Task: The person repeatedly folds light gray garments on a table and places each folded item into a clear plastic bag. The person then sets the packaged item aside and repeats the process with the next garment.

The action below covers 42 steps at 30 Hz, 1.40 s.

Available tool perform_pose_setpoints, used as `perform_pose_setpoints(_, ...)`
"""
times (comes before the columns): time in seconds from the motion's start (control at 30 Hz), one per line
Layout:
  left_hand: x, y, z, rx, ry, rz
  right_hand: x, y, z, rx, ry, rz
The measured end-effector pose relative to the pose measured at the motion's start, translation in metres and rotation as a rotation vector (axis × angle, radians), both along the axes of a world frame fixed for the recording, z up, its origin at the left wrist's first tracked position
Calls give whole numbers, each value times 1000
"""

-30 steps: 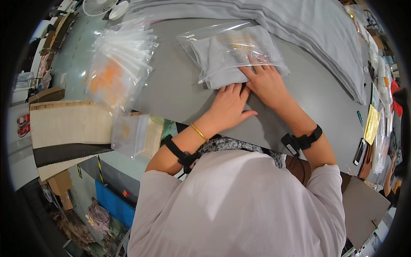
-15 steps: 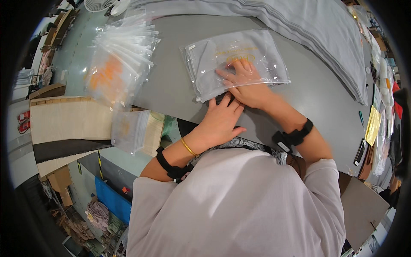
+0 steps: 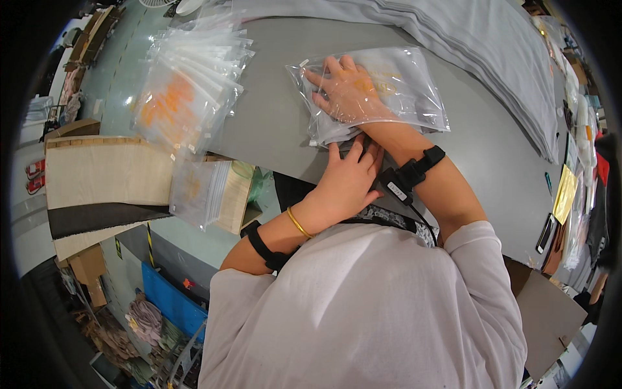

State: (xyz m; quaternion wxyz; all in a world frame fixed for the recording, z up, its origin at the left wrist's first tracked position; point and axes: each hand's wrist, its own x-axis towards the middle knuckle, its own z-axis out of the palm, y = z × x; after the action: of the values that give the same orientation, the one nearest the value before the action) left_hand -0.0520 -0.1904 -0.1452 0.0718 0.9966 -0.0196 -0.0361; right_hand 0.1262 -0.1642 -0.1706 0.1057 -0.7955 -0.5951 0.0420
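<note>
A clear plastic zip bag (image 3: 424, 107) with yellow print lies on the grey table, a folded light grey garment (image 3: 405, 68) inside it. My right hand (image 3: 346, 91) is inside the bag, under its clear top layer. Its fingers are spread over the garment toward the bag's far left corner, and it is open. At the bag's near edge, my left hand (image 3: 350, 178) rests with fingers stretched out and thumb apart. Its fingertips touch the edge beside my right wrist; whether they pinch the plastic is hard to see.
A fanned pile of clear zip bags (image 3: 194, 97) lies to the left. More bags (image 3: 197, 191) stand beside a wooden box (image 3: 97, 175). Long grey fabric (image 3: 479, 58) covers the table's far side. A phone (image 3: 545, 233) and a yellow packet (image 3: 565, 194) lie at the right edge.
My right hand has slid deeper into the bag, moving left and away from me, with its fingers spreading. My left hand has moved slightly right along the near edge.
</note>
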Motion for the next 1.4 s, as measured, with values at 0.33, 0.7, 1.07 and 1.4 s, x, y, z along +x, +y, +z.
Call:
perform_pose_setpoints(0.33,-2,-1,1,-31,-25,-1,-3,-17,-10,130,-220,148)
perform_pose_setpoints(0.7,0,-6,-2,-8,52,3,-3,0,-27,289,-118,142)
perform_pose_setpoints(1.07,-25,-11,9,-7,9,-31,-23,-80,7,81,-153,76)
perform_pose_setpoints(1.4,-25,9,25,-444,-36,-33,-23,-96,-12,122,-73,91)
